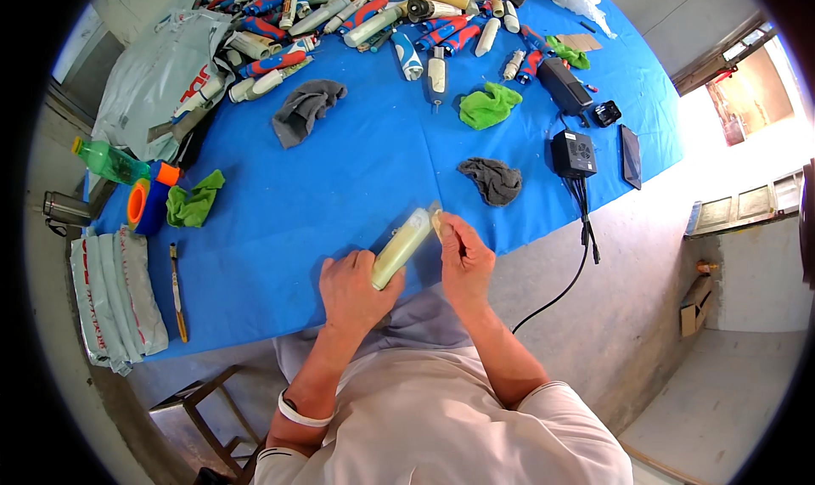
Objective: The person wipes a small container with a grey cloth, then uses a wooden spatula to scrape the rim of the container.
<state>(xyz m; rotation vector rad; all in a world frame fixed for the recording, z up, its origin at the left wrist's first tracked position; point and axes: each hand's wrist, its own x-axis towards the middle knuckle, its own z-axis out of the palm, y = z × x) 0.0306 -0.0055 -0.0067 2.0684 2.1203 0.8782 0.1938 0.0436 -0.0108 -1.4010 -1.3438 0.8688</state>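
My left hand (361,291) is wrapped round the near end of a pale cream cylindrical tool housing (402,247), held tilted above the front of the blue-covered table (280,256). At the housing's far end, the fingertips of my right hand (465,260) pinch a small tan piece (437,224). Whether this piece is a scrap of cloth or something else is too small to tell. A dark grey crumpled cloth (492,182) lies just beyond my right hand. Farther off stands out a green cloth (490,106), with another grey cloth (308,111) to its left.
Heaped housings, cream or blue and red (365,18), cover the back. To the right are a black fan box (574,154) with hanging cables, a black brick (564,87) and a phone (630,156). Left are a green bottle (110,161), tape roll (147,205), brush (177,294) and plastic packs (119,294).
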